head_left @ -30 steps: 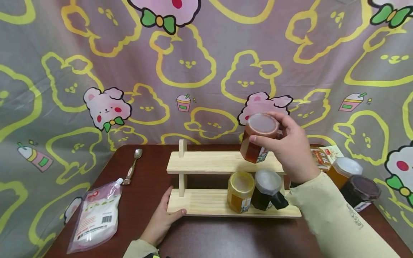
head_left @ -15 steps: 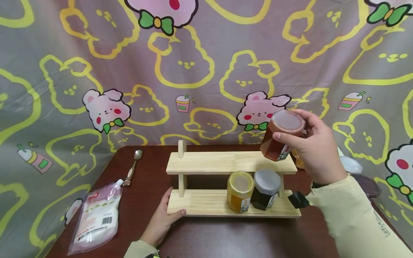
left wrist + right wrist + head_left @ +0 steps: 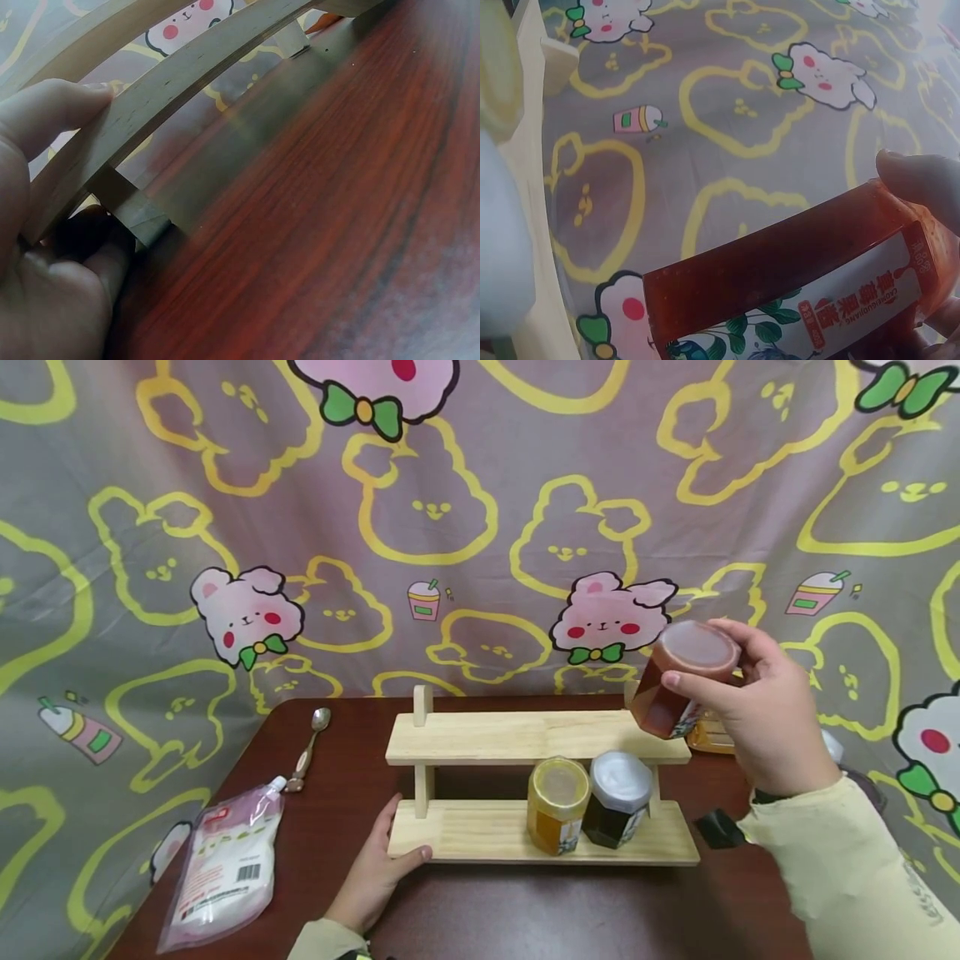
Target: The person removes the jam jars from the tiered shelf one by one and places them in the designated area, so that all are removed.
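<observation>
My right hand (image 3: 776, 714) holds a hexagonal jar of red-brown strawberry jam (image 3: 678, 689) in the air at the right end of the upper board, thumb on the near side. Its printed label shows in the right wrist view, where the jam jar (image 3: 780, 262) lies across the lower part. My left hand (image 3: 378, 868) grips the left end of a two-tier wooden shelf (image 3: 487, 831), thumb on top and fingers underneath, as the left wrist view shows. On the lower board, a yellow-lidded amber jar (image 3: 558, 810) stands beside a dark jar with a whitish lid (image 3: 618, 797).
To the left lie a white pouch with a spout (image 3: 228, 868) and a spoon (image 3: 309, 747). Behind the shelf's right end is an orange packet (image 3: 708, 735). Other jars (image 3: 832, 745) are mostly hidden by my right arm. A patterned cloth (image 3: 480, 527) hangs around the table.
My right hand has carried the strawberry jam jar rightward, from above the upper board to its right end. My left hand keeps its grip, and the two jars on the lower board stay put.
</observation>
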